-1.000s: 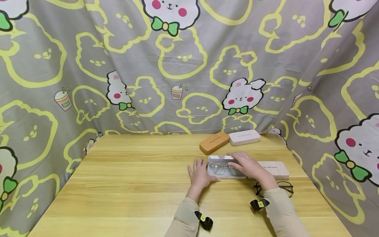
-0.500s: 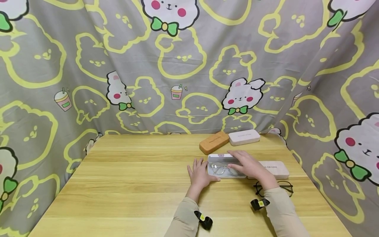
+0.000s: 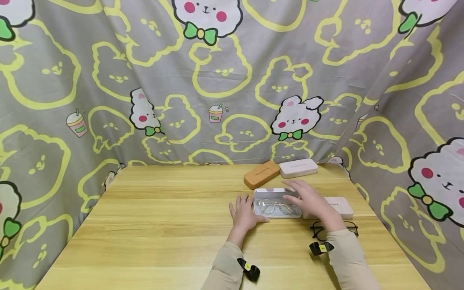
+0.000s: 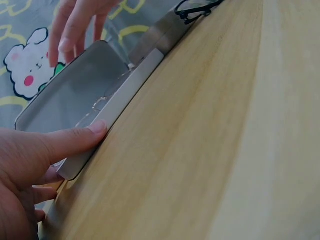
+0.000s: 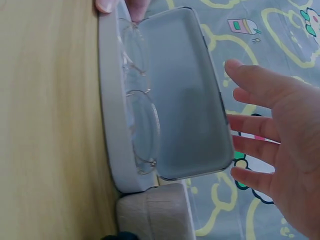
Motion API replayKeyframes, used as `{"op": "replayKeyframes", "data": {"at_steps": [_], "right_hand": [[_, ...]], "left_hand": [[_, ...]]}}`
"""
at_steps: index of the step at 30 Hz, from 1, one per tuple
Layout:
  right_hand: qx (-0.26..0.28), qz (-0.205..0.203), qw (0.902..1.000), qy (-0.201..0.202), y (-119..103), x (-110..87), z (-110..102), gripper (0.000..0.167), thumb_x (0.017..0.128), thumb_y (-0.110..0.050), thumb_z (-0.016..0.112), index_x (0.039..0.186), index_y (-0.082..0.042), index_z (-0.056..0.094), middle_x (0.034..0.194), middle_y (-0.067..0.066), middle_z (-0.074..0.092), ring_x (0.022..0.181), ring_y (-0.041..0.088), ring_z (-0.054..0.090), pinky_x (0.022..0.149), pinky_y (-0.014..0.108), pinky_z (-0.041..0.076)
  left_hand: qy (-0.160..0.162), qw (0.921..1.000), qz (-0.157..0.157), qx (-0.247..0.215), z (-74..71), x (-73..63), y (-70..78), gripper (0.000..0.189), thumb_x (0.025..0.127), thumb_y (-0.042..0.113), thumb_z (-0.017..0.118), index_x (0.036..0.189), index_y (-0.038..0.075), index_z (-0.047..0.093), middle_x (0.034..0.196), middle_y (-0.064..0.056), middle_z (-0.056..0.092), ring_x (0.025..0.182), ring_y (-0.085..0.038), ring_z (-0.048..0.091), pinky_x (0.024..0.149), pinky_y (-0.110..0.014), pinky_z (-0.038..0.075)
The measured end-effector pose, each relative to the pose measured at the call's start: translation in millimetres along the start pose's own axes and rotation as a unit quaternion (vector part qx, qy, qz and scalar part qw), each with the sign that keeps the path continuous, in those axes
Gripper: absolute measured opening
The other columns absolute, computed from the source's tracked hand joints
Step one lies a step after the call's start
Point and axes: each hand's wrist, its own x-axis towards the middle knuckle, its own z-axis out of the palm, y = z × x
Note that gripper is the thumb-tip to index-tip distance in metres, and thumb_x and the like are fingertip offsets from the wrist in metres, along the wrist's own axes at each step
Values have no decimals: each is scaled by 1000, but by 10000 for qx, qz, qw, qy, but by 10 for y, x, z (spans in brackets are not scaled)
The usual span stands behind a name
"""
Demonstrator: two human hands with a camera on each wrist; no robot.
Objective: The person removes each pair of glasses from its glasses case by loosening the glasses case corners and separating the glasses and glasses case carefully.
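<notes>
Curtain: grey printed fabric behind your table.
Table: light wood grain.
Open case: rigid, smooth grey lining, lid raised, between your hands; wire-rimmed glasses lie inside.
Closed cases: orange case and white case behind, pale case at right.
Your left hand: fingers spread at the open case's left end, thumb against its front wall.
Your right hand: fingers extended, gripping nothing, by the lid; contact unclear.
Black-framed glasses: partly under your right forearm.

The person's bare left grip spreads its fingers, thumb stretched sideways; the bare right grip has extended, parted fingers. Both beige-sleeved forearms point forward.
</notes>
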Motion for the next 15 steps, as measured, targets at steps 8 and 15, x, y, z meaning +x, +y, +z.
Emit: {"op": "replayKeyframes", "data": {"at_steps": [8, 15], "right_hand": [[-242, -326, 9983, 407, -53, -2, -117, 43, 90, -32, 69, 127, -14, 60, 137, 11, 56, 125, 34, 54, 104, 54, 45], [-525, -945, 9899, 913, -121, 7, -124, 20, 83, -25, 77, 99, -17, 68, 131, 10, 61, 117, 33, 59, 96, 52, 50]], "left_hand": [[-22, 10000, -1, -37, 1, 15, -4, 89, 57, 52, 89, 132, 14, 60, 149, -10, 47, 146, -38, 28, 116, -69, 10], [13, 10000, 31, -80, 0, 13, -9, 90, 56, 51, 90, 132, 13, 60, 148, -10, 48, 145, -39, 29, 115, -69, 11]]}}
